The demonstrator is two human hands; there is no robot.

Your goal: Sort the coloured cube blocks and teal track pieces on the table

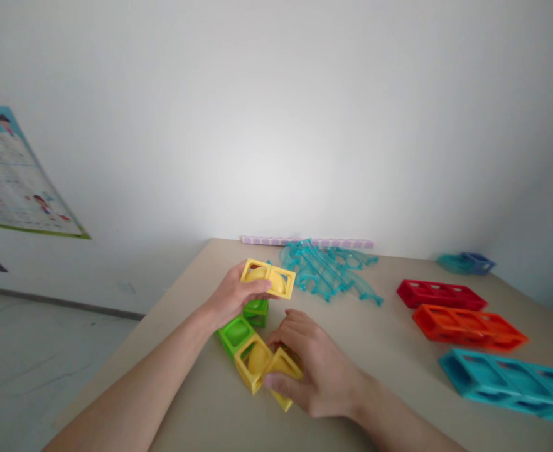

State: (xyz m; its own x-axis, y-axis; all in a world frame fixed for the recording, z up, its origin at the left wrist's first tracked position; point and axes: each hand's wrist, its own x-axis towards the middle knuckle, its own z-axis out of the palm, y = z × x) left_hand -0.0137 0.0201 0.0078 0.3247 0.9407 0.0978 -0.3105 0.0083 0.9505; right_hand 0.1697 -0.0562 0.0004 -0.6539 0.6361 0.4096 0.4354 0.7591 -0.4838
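Note:
My left hand (236,292) is closed around a pair of joined yellow blocks (277,280), raised above the table. Their open square frames have rounded inserts. Below, my right hand (311,361) grips a yellow block (283,367) between thumb and fingers. That block is tilted against another yellow block (252,361); whether the two are joined I cannot tell. A green block (236,334) adjoins the yellow one at the upper left. Partly hidden under my left hand is a further green block (256,312).
Translucent teal curved pieces (326,270) lie at the back, before a lilac patterned strip (342,243). On the right are rows of red blocks (440,295), orange blocks (469,328) and turquoise blocks (511,383). A dark blue block (477,263) stands in the far right corner.

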